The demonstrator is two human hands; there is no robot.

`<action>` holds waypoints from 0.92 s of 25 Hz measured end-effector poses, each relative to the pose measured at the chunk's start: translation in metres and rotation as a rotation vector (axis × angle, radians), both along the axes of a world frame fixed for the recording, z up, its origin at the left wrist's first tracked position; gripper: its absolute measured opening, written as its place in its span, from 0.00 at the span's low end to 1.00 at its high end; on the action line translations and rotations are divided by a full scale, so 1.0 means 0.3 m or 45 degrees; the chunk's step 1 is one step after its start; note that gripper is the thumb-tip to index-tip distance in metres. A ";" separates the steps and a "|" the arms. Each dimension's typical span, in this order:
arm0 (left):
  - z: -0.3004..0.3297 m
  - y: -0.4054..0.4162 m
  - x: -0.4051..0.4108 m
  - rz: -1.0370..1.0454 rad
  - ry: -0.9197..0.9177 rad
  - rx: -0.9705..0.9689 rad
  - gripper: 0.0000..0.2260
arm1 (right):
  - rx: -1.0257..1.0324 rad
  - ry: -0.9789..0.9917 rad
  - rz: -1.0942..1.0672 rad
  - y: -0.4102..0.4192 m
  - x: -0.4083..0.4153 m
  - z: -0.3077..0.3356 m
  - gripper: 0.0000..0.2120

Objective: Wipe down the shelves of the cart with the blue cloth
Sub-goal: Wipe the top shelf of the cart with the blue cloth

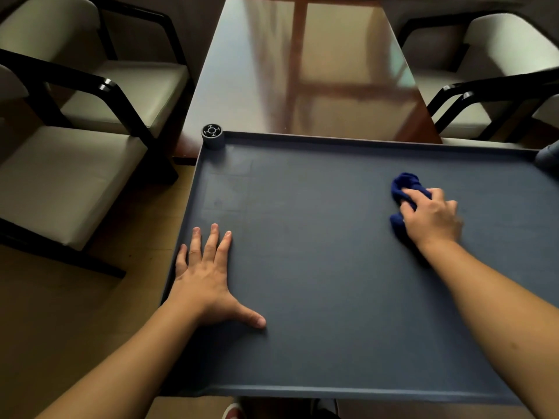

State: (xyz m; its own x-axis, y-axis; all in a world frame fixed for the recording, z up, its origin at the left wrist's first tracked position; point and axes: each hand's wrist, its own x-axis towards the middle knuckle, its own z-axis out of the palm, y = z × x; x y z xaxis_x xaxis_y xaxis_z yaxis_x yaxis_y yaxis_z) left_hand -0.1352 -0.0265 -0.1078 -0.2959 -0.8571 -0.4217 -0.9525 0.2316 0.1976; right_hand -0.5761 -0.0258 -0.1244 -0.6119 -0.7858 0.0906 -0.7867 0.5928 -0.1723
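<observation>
- Blue cloth [405, 189], bunched into a soft wad, lies on the cart's top shelf [317, 252] at about 2 o'clock from the shelf's middle, pinned under the right hand [429, 217], whose fingers are curled down and clamped on it.
- The left hand [208, 276] rests flat at about 8 o'clock, fingers spread and thumb out, holding nothing; it touches the shelf just inside the left rim and appears to steady the cart.
- The two hands are well apart, one toward each side of the shelf.
- The step in hand looks like wiping the top shelf, with the right side now being worked; faint squarish marks show near the far-left corner, at about 10 o'clock.
- The next move likely calls for sweeping the cloth leftward toward those marks and along the raised rim, with the palm kept pressed flat; any lower shelves are hidden from view.
- The shelf is a matte, dark grey-blue tray, rectangular with a low lip; a round post cap [212, 132] stands at its far-left corner.
- Beyond it, a glossy wooden worktop [302, 71] reflects light, flanked by cushioned, black-framed chairs [90, 95].
</observation>
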 end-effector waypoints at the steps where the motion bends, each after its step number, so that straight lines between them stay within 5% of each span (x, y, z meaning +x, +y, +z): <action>1: 0.002 -0.001 0.001 0.000 -0.008 0.001 0.83 | 0.029 -0.019 -0.021 0.003 -0.005 0.006 0.17; 7: 0.011 -0.009 -0.001 -0.039 -0.034 0.054 0.83 | -0.098 -0.347 0.046 0.061 0.127 0.105 0.16; 11: 0.061 -0.004 0.023 0.008 0.179 0.107 0.77 | -0.294 -0.540 0.229 0.206 0.361 0.187 0.14; 15: 0.156 0.084 0.003 0.020 0.636 0.089 0.54 | -0.502 -0.817 0.292 0.333 0.648 0.273 0.11; 19: 0.279 0.250 -0.050 0.288 1.422 0.587 0.25 | -0.668 -0.943 0.394 0.462 0.885 0.373 0.12; 23: 0.343 0.373 -0.007 0.400 1.642 0.776 0.11 | -0.611 -1.053 0.438 0.605 1.012 0.460 0.23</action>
